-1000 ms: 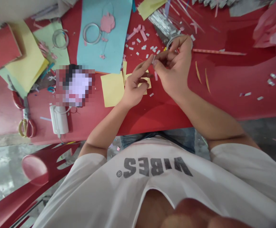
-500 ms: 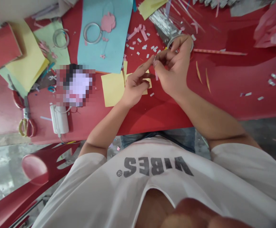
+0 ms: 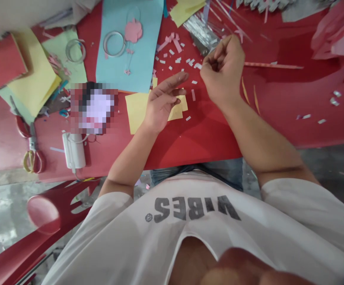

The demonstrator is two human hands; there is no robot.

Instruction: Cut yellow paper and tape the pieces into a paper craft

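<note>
Red tabletop point(image 3: 195, 146) is spread with colored paper, and small white paper bits point(image 3: 178, 59) lie close to the hands, likely so they can be reached with ease. The left grip point(image 3: 161, 105) is spread open with nothing seen in it, and it is held over yellow paper squares point(image 3: 138, 113), which seems to leave room for the other hand. The right grip point(image 3: 223, 69) is pressed together just beside silver strips point(image 3: 200, 35), but whether a tiny thing is pinched cannot be told, since the fingers point(image 3: 228, 45) hide it.
</note>
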